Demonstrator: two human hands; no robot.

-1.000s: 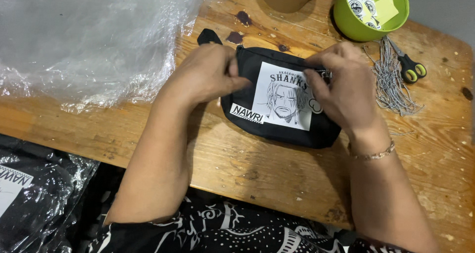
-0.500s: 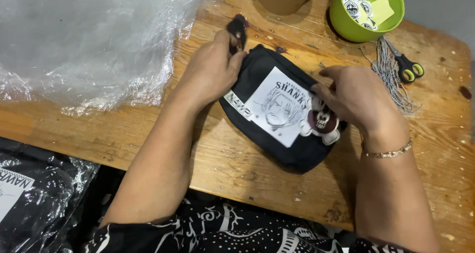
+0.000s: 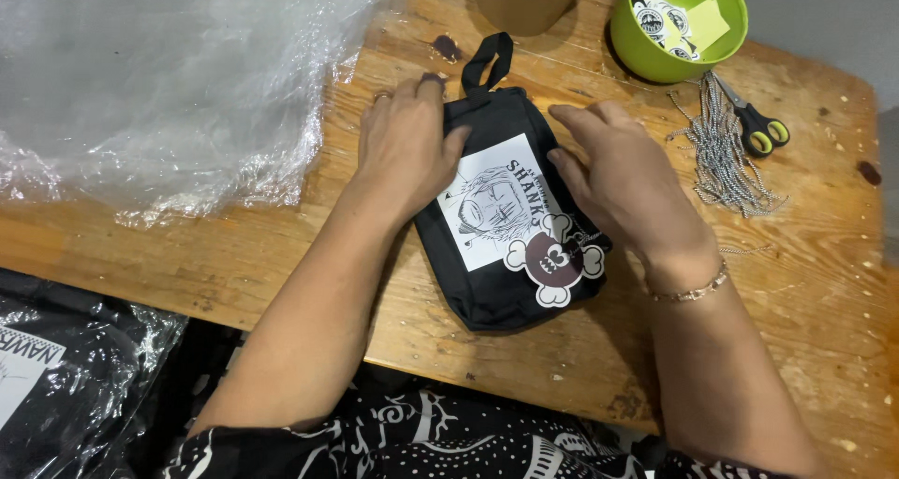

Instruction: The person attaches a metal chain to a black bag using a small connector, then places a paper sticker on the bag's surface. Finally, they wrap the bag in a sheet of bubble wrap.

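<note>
Both hands are lying open and flat on a black pouch [image 3: 506,245] on the wooden table [image 3: 281,245]: the left hand [image 3: 405,147] is pressing its upper left, the right hand [image 3: 618,179] its right edge. A skull-shaped tag [image 3: 552,262] is resting on the pouch, with a green bowl [image 3: 679,25] sitting beyond.

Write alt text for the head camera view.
Two bare hands rest flat on a small black pouch on a wooden table: left hand at its upper left, right hand on its right edge. A skull-shaped tag lies on the pouch; clear plastic wrap, a green bowl and scissors lie around.
</note>
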